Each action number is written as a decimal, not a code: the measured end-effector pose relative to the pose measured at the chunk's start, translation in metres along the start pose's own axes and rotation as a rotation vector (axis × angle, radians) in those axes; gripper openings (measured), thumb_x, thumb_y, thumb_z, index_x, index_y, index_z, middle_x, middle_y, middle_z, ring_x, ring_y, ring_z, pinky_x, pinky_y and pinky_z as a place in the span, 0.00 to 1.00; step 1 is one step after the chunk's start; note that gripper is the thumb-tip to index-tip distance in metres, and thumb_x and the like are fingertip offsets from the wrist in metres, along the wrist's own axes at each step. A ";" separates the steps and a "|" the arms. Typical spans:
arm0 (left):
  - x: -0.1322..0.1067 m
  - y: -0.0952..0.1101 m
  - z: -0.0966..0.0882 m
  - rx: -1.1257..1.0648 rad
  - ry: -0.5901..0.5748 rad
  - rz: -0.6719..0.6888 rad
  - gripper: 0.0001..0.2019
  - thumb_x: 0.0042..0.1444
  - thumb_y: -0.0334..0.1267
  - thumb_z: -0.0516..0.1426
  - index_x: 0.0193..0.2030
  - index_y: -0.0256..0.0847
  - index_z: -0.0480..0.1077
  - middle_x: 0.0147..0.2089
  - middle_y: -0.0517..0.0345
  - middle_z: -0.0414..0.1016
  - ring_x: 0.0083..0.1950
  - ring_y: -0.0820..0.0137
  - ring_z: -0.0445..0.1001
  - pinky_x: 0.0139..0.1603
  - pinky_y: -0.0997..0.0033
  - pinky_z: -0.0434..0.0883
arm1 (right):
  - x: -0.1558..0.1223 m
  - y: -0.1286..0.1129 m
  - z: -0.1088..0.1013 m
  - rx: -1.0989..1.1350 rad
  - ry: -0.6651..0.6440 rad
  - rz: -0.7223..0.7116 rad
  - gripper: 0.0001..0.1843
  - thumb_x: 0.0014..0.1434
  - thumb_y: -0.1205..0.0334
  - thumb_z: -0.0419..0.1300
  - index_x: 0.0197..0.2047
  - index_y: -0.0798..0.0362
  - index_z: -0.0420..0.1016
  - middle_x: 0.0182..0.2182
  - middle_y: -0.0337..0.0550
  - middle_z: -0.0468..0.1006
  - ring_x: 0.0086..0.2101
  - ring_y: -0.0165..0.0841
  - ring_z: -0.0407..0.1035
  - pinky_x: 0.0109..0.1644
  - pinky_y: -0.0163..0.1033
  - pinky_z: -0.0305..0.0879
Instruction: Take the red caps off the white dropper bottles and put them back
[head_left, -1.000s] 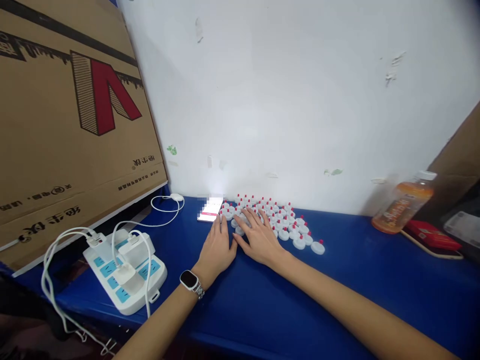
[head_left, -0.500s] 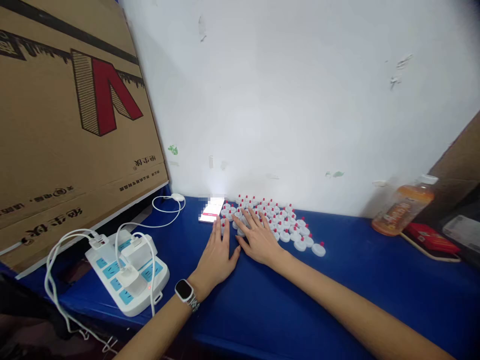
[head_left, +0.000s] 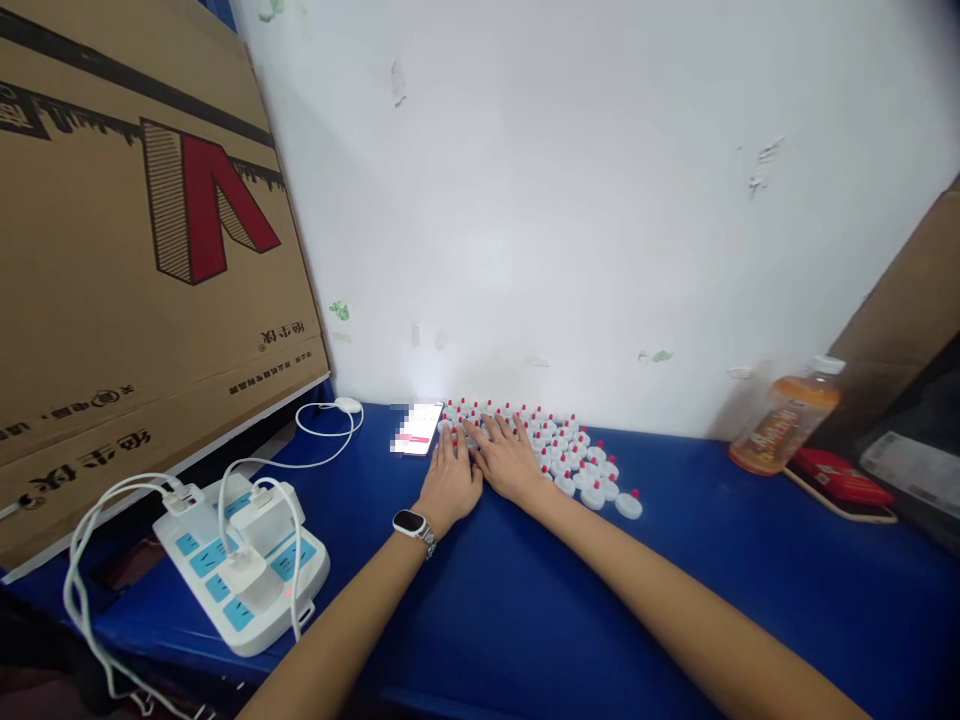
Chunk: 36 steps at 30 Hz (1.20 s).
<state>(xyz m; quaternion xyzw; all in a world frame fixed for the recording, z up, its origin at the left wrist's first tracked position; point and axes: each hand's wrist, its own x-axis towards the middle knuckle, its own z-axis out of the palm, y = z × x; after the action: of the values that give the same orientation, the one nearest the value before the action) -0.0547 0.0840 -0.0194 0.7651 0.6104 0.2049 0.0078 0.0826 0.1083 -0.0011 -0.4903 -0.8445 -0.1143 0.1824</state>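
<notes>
The left hand (head_left: 450, 485) lies palm down with its fingers extended, fingertips at the near-left edge of a cluster of white caps with red tips (head_left: 574, 460). The right hand (head_left: 511, 465), just beside it, is likewise flat and spread over the caps, neither visibly gripping one. The cluster sits on the blue worktop (head_left: 555, 600) against the wall (head_left: 510, 220), right of a lit phone (head_left: 421, 428).

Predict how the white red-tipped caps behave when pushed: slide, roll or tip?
Mostly slide, I'd guess: the caps sit upright on wide round bases, on a smooth-looking blue tabletop. They're probably light and stiff, given the small, plastic-looking bodies. Pushing one in the cluster would likely shove its neighbours, since they're packed closely.
</notes>
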 end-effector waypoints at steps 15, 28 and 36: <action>-0.023 0.020 -0.005 0.034 0.196 0.312 0.28 0.69 0.45 0.45 0.74 0.40 0.48 0.77 0.41 0.40 0.77 0.52 0.40 0.72 0.40 0.52 | -0.099 0.021 -0.061 0.047 0.086 0.112 0.36 0.66 0.46 0.51 0.74 0.41 0.48 0.72 0.46 0.49 0.71 0.46 0.40 0.71 0.61 0.33; -0.005 0.096 0.018 0.111 0.046 0.373 0.29 0.69 0.50 0.44 0.74 0.45 0.48 0.77 0.45 0.41 0.77 0.51 0.39 0.72 0.35 0.46 | -0.126 0.088 -0.049 0.256 -0.087 0.403 0.38 0.66 0.47 0.51 0.74 0.42 0.42 0.74 0.51 0.32 0.71 0.52 0.22 0.67 0.64 0.46; 0.005 0.089 0.022 0.057 0.069 0.316 0.29 0.69 0.46 0.44 0.74 0.44 0.47 0.77 0.44 0.41 0.77 0.52 0.40 0.71 0.34 0.46 | -0.101 0.092 -0.033 0.235 -0.051 0.336 0.35 0.68 0.45 0.47 0.74 0.42 0.45 0.74 0.51 0.36 0.71 0.54 0.24 0.67 0.70 0.39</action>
<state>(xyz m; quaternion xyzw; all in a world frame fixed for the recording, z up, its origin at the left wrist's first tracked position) 0.0363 0.0712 -0.0142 0.8440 0.4879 0.2123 -0.0672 0.2152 0.0615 -0.0121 -0.6024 -0.7627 0.0296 0.2334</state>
